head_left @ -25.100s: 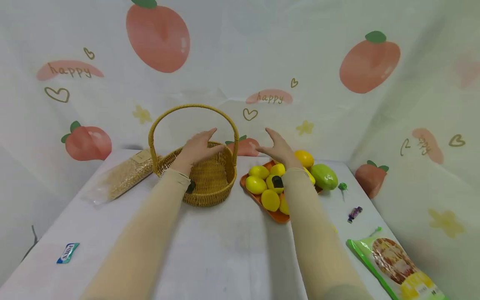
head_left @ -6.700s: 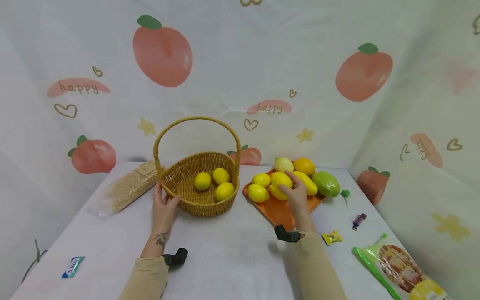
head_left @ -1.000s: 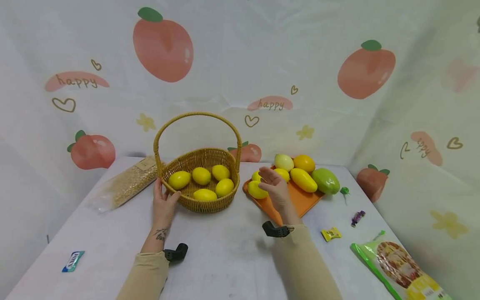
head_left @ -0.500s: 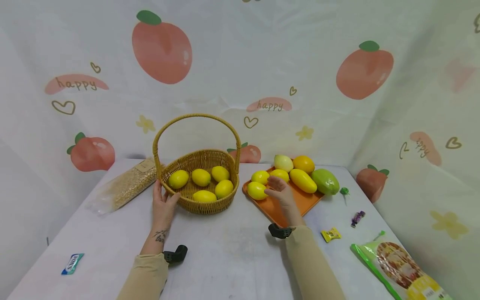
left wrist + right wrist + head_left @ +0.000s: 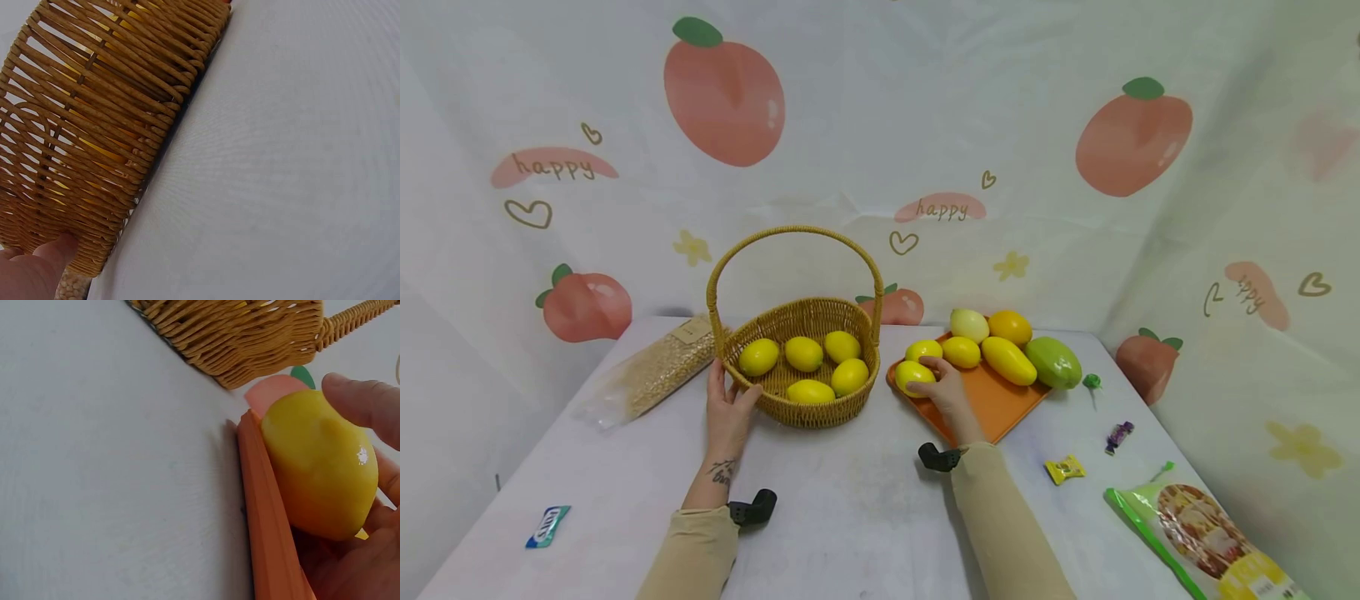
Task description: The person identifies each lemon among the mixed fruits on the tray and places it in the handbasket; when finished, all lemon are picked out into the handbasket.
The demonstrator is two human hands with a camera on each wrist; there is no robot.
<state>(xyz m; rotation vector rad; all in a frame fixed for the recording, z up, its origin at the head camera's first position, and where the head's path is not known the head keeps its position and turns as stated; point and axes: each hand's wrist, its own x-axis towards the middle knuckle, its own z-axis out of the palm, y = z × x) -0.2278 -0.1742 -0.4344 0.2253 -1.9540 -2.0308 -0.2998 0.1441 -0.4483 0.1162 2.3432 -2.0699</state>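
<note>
My left hand (image 5: 728, 421) grips the left front side of the wicker basket (image 5: 801, 416), thumb at the front and fingers round the left side. In the left wrist view the thumb (image 5: 59, 249) presses the weave. Several lemons (image 5: 803, 354) lie inside the basket. At the left corner of the orange tray (image 5: 1000, 406), my right hand (image 5: 953, 398) holds a lemon (image 5: 912, 379) between thumb and fingers. The right wrist view shows this lemon (image 5: 319, 465) against the tray edge, with fingers behind it. Two more lemons (image 5: 961, 352) sit close by on the tray.
A pale fruit (image 5: 969, 325), an orange fruit (image 5: 1009, 328), a yellow mango-like fruit (image 5: 1008, 361) and a green papaya-like fruit (image 5: 1053, 362) are at the tray's back and right. A grain bag (image 5: 662, 371) lies left; candies (image 5: 1064, 469) and a green-edged food bag (image 5: 1195, 533) lie right.
Over the last second my right hand has moved down and left onto the front lemon on the tray. The left hand stays on the basket, which holds more lemons than several seconds ago.
</note>
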